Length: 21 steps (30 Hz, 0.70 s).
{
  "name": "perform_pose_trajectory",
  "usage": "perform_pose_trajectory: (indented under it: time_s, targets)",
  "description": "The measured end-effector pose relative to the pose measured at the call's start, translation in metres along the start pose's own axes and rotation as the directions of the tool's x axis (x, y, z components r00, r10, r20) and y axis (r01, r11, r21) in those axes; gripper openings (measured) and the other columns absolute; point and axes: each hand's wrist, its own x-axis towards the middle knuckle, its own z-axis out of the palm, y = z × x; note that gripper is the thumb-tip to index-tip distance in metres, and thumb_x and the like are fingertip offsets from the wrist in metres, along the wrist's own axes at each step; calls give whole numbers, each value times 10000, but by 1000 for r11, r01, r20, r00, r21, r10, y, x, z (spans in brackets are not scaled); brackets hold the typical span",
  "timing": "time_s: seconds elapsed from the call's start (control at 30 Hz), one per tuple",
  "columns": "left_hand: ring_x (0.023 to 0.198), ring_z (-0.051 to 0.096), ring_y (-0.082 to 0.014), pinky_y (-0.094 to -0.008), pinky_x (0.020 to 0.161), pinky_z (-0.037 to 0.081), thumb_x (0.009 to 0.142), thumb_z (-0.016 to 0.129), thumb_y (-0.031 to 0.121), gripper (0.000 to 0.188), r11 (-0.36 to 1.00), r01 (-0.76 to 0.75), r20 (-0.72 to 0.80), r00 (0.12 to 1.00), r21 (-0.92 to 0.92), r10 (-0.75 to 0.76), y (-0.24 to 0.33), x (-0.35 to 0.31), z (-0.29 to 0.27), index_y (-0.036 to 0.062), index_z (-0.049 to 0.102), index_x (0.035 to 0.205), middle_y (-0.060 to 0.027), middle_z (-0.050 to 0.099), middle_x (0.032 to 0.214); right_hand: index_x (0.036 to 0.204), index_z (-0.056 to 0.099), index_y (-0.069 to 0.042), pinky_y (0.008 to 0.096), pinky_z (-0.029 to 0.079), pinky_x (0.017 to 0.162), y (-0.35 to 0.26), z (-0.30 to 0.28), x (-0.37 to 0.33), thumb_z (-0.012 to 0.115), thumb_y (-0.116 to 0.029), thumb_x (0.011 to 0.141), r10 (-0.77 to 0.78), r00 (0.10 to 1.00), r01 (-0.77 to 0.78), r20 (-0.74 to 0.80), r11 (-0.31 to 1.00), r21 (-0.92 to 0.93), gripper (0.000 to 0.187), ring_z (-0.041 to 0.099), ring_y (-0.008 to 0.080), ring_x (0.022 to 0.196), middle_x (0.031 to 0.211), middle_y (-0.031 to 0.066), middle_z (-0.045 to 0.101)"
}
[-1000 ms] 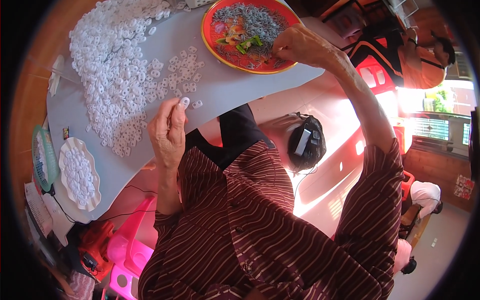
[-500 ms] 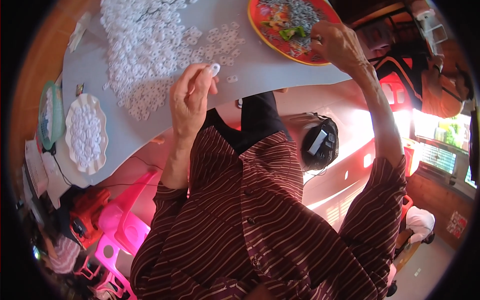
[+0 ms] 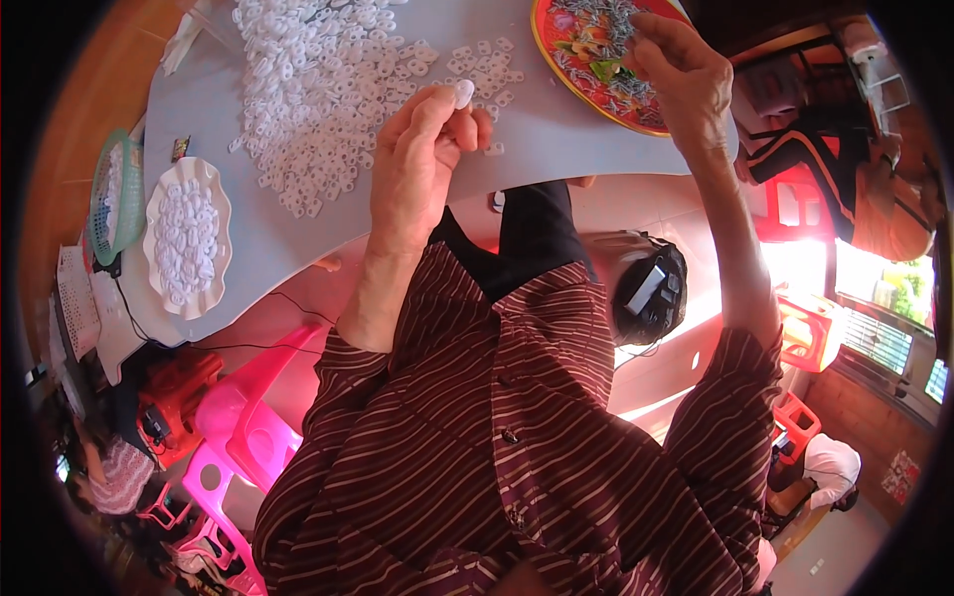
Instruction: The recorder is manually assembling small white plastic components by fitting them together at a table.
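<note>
Two hands: both worked over the grey table [image 3: 556, 139].
Left hand [image 3: 422, 159]: fingertips pinched a small white piece [image 3: 463, 93] above the white heap [image 3: 318, 79].
Right hand [image 3: 681, 74]: fingers curled, picking at metal bits on the red tray [image 3: 556, 60].

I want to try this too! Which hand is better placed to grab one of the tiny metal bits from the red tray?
Probably the right hand: its fingers are already over the red tray. The left hand is off the tray, pinching a small white piece.
</note>
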Motion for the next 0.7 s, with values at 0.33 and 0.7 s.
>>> perform_pose_trajectory:
  time_s: [0.33, 0.7]
  targets:
    - [678, 569, -173, -285, 651, 455, 902, 531, 161, 193, 999, -20, 1, 1000, -34, 20, -3, 6, 8, -1, 582, 810, -45, 525, 624, 994, 597, -19, 218, 487, 678, -51, 79, -42, 623, -50, 858, 146, 987, -150, 63, 732, 664, 142, 610, 103, 735, 861, 22, 631]
    - [680, 559, -162, -282, 653, 448, 907, 515, 162, 204, 1000, -20, 18, 1000, -3, 20, -5, 4, 7, -1, 580, 804, -39, 517, 623, 1002, 587, -9, 219, 501, 681, -18, 103, -19, 603, -17, 862, -495, 832, 423, -250, 276, 863, 141, 602, 103, 730, 878, 33, 626]
